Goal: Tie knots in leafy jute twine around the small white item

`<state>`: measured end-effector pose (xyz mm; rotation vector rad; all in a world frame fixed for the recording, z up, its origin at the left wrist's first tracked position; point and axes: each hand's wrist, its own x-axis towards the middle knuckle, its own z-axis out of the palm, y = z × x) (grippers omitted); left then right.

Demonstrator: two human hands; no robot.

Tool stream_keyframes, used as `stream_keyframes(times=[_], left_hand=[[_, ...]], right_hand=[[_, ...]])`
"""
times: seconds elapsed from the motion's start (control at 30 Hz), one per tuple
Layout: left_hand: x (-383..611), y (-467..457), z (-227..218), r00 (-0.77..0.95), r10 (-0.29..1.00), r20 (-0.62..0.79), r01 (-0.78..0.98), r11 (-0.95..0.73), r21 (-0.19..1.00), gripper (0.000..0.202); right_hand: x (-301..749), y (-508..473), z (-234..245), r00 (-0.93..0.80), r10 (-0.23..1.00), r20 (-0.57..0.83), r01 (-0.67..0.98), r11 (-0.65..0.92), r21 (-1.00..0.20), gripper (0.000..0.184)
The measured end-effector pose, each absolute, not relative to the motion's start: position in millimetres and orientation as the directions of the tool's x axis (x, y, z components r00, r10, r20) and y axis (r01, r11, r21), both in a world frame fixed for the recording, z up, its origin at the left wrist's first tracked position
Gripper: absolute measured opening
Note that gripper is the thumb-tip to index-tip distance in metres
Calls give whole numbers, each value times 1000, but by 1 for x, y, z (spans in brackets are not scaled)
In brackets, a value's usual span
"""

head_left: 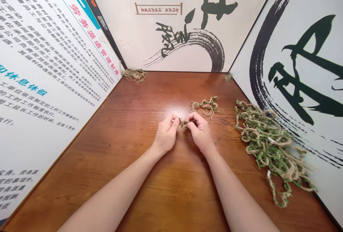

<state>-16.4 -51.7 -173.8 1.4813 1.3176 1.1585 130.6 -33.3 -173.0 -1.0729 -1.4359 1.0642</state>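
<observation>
Your left grip (166,135) and your right grip (199,132) sit close together over the middle of the wooden desk (139,160). Both are curled inward and nearly closed, and both pinch the same short tangle of leafy jute twine (183,122) between the fingertips, so the tangle sits in the narrow space between the two grips. Just beyond your right grip, a loose length of leafy twine (206,106) lies on the desk. Well to the right of that grip, a large heap of leafy twine (270,146) sprawls along the desk's right side, against the right panel (308,64), which bears black brush calligraphy. Far ahead of your grips, a small left tuft (134,75) and a smaller right tuft (228,77) sit in the desk's far corners. The left panel (53,64) and far panel (166,10) carry printed Chinese text.
</observation>
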Motion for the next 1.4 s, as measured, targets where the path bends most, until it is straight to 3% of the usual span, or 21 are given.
stream_keyframes(times=[0.23, 0.47, 0.6, 0.8, 0.9, 1.13, 1.3, 1.4], left_hand=[[-19, -48, -175, 39, 995, 94, 130, -99, 987, 33], [-18, -47, -176, 28, 994, 101, 200, -105, 974, 34], [-19, -47, -175, 35, 992, 119, 208, -124, 970, 34], [-19, -48, -175, 42, 993, 114, 229, -121, 966, 33], [-19, -47, -176, 43, 993, 109, 230, -116, 966, 34], [-19, -48, -174, 60, 991, 116, 223, -127, 967, 31], [-19, -48, -175, 41, 994, 100, 217, -106, 970, 33], [-19, -48, -176, 24, 995, 98, 214, -100, 972, 34]], right_hand=[[135, -37, -169, -198, 937, 286, 132, 315, -940, 22], [127, -33, -172, 2, 981, 195, -17, 195, -981, 27], [125, -34, -171, 27, 984, 174, -134, 176, -975, 31], [131, -35, -160, -111, 991, -70, -455, -113, -883, 51], [132, -35, -159, -155, 981, -120, -524, -184, -832, 58], [122, -35, -169, -46, 999, -22, -233, -32, -972, 33], [125, -32, -162, -37, 984, -175, -391, -176, -904, 36], [130, -31, -159, -126, 971, -204, -499, -240, -833, 33]])
